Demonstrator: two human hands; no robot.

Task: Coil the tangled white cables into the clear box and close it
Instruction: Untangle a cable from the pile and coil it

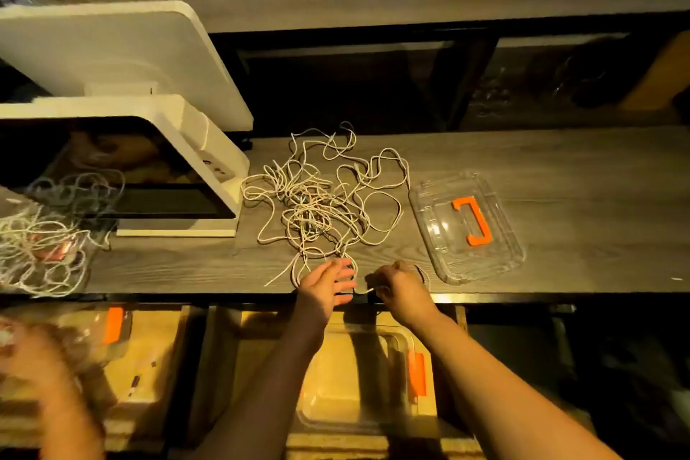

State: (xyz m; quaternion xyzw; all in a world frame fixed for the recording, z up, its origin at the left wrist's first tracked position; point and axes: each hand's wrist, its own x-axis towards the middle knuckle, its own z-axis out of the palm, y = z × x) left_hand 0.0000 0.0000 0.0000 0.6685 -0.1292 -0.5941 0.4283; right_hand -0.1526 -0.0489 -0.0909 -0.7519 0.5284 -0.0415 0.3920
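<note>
Head view — right hand (401,289) pinches cables (321,198).

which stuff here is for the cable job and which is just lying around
For the job:
tangled white cables
clear lid
clear box
left hand
right hand

Lying about:
white stand
second cable pile

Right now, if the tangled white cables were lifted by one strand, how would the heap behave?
Probably floppy: the white cables lie in loose loops. Strands cross densely mid-heap, so lifting likely drags the clump along. The end pinched by the right hand sags.
</note>
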